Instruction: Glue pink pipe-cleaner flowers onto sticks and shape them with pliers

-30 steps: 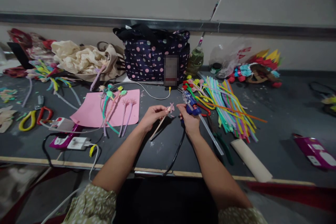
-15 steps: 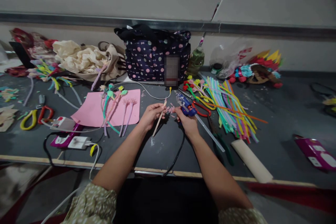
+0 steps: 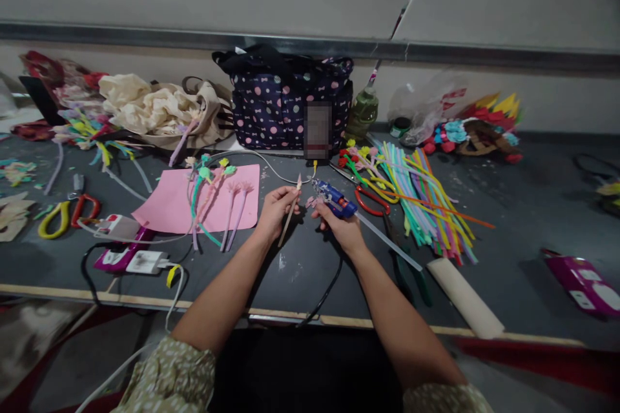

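Note:
My left hand [image 3: 274, 211] pinches a thin pale stick [image 3: 288, 222] with a pinkish, pointed upper end; the stick leans, its lower end toward me. A blue hot glue gun [image 3: 339, 202] is in my right hand [image 3: 343, 227], its nozzle pointing up and left and a clear glue stick [image 3: 387, 240] poking out of its back. Small pink petal-like pieces [image 3: 314, 202] show at the fingertips of that same hand, close to the nozzle. A narrow gap separates the two hands.
Left of my hands, pipe-cleaner flowers [image 3: 234, 197] lie on a pink sheet [image 3: 167, 200]. Colourful pipe cleaners [image 3: 421, 200] and red-handled pliers [image 3: 372, 201] are to the right. Behind stand a dotted bag [image 3: 271, 103] and a green bottle [image 3: 364, 110]. A power strip [image 3: 119, 258] sits front left.
My hands have drawn slightly apart, the left one shifting left with the stick. In my right hand the glue gun has swung lower and more level, nozzle leftward.

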### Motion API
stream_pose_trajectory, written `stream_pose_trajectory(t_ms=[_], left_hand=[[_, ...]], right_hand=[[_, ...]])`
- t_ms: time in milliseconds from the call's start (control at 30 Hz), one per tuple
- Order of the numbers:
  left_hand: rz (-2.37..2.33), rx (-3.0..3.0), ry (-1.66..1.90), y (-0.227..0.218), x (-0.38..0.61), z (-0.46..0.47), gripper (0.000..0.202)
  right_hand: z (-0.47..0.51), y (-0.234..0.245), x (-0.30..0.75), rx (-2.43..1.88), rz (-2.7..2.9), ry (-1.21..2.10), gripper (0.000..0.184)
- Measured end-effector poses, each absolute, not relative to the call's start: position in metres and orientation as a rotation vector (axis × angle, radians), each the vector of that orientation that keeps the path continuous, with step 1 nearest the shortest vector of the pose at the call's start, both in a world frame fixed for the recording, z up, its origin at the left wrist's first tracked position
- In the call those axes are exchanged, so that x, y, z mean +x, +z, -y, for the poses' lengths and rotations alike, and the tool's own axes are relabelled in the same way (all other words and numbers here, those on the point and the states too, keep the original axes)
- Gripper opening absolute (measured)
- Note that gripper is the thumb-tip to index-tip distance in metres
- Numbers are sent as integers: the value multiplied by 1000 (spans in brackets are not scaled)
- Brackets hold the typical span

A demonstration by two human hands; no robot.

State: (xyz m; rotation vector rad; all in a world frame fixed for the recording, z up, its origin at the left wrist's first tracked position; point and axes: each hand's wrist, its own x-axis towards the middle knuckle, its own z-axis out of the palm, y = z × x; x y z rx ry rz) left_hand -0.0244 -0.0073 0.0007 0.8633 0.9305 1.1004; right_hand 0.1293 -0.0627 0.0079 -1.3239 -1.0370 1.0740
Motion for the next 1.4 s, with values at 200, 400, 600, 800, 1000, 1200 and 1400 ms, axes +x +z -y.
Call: stream_pose_trajectory(t_ms=[200, 400, 600, 800, 1000, 1200, 1400], left_hand=[[-957, 866, 1126, 1, -24, 7, 32], [-967, 876, 1127, 3, -24, 8, 33], [-943, 880, 1132, 2, -24, 9, 31], [-944, 884, 1127, 1, -24, 8, 32], [-927, 871, 1128, 1, -24, 8, 33], [-918, 877, 1138, 1, -24, 8, 32], [-911, 875, 1148, 1, -23, 9, 31]], right_hand=[[65, 9, 128, -1312, 1063, 1121, 33], [65, 8, 129, -1344, 1068, 1124, 36], [65, 8, 127, -1343, 991, 1155, 37], [66, 7, 126, -1349, 982, 1151, 36], [64, 4, 128, -1357, 1013, 1122, 38], [63, -1, 129, -1367, 1063, 1097, 40], [62, -4, 130, -1392, 1077, 1091, 37]])
